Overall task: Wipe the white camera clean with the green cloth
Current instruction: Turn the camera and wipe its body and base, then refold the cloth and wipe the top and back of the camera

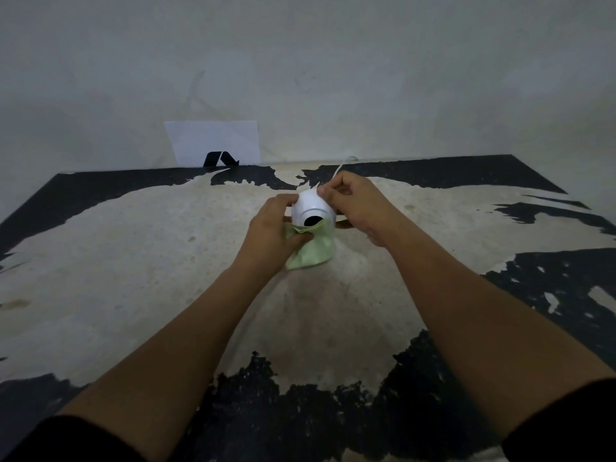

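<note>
A round white camera [310, 206] with a black lens facing me stands at the middle of the table. The pale green cloth [315, 250] is pressed against its lower front and hangs down over its base. My left hand [276, 233] holds the cloth, thumb on the fabric just below the lens, fingers touching the camera's left side. My right hand [355, 203] grips the camera's upper right side with its fingertips. A thin white cable [341, 166] runs from the camera's back toward the wall.
The table [133, 261] has a worn beige top with black patches along its edges. A white paper sheet [216, 138] with a black mark leans on the wall behind the far left edge. The wall stands close behind.
</note>
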Tool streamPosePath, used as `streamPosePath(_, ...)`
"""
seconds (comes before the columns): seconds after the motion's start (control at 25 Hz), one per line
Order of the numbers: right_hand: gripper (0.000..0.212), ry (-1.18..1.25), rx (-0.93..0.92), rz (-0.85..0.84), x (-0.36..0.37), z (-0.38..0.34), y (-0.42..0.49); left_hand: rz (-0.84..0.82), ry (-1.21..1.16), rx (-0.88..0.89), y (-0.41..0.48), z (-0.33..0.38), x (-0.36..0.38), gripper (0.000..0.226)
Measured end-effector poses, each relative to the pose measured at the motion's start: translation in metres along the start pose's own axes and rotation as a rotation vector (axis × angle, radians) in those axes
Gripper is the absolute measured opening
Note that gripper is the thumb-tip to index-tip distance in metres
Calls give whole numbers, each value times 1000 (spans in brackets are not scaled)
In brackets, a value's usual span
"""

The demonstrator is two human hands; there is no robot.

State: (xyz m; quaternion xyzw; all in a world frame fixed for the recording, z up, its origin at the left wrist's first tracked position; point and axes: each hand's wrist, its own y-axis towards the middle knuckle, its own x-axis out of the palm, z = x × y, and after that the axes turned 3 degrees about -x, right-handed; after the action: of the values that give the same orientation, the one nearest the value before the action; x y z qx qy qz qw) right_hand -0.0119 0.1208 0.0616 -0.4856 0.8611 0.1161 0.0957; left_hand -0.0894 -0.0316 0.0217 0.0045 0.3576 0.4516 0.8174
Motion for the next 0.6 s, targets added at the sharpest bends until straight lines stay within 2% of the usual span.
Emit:
streamPosePath(0.12, 12, -4, 23, -11, 1, 4, 1, -69, 13, -31, 4, 0, -19, 42)
streamPosePath(0.24, 14, 103, 43, -32, 3, 7, -2, -56, -52, -34, 9, 4, -20, 32)
streamPosePath(0.44, 17, 69, 21, -18, 2, 8, -2, 52, -72, -86, 0, 12, 14, 60)
streamPosePath(0.6, 21, 110, 52, -37, 2, 8, -2, 60, -86, -67, -2, 4, 8, 52)
